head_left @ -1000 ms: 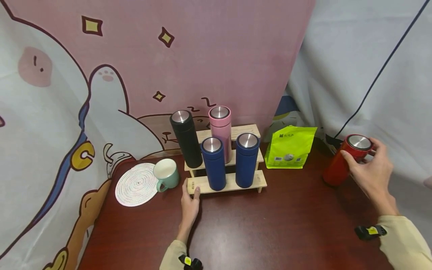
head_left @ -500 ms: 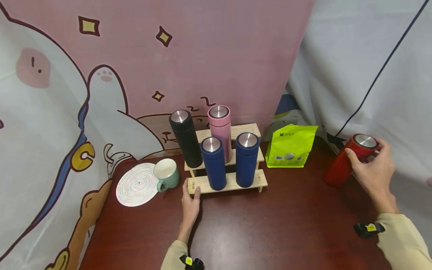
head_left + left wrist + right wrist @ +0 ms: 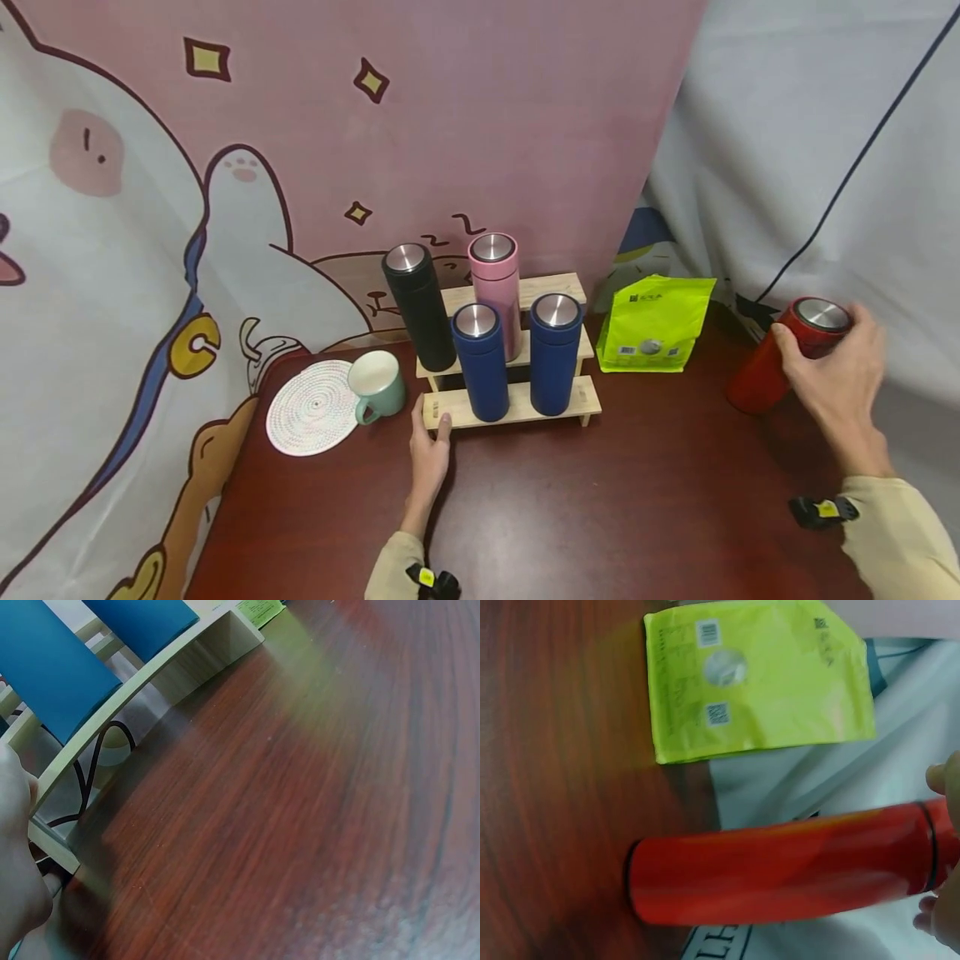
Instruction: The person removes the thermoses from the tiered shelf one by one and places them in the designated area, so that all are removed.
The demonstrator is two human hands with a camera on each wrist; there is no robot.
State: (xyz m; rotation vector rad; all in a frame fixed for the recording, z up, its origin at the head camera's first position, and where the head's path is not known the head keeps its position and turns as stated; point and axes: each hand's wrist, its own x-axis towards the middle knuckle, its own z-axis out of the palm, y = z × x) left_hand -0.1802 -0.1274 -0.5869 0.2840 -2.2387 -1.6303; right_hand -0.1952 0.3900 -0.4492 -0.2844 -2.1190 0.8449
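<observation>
My left hand (image 3: 429, 454) holds the left end of the front step of a wooden tiered stand (image 3: 521, 398), thumb in front. On the stand are a black vacuum flask (image 3: 422, 317), a pink one (image 3: 498, 300) and two blue ones (image 3: 483, 375), all with silver-topped lids. At the far right my right hand (image 3: 840, 387) grips a red vacuum flask (image 3: 761, 371) around its lid end, thumb on the near-left side. In the right wrist view the red flask (image 3: 780, 870) shows its whole body, with only fingertips of the hand at the frame's edge.
Left of the stand, a green mug (image 3: 378, 387) stands beside a round woven mat (image 3: 311, 412). A lime-green pouch (image 3: 652, 329) is between the stand and the red flask. Printed cloth hangs behind the dark wooden table (image 3: 570, 508), and a black cable (image 3: 847, 179) runs down the right-hand cloth.
The red flask's top and my right hand have shifted slightly right. My left hand keeps its hold on the stand, which stays in place with its flasks.
</observation>
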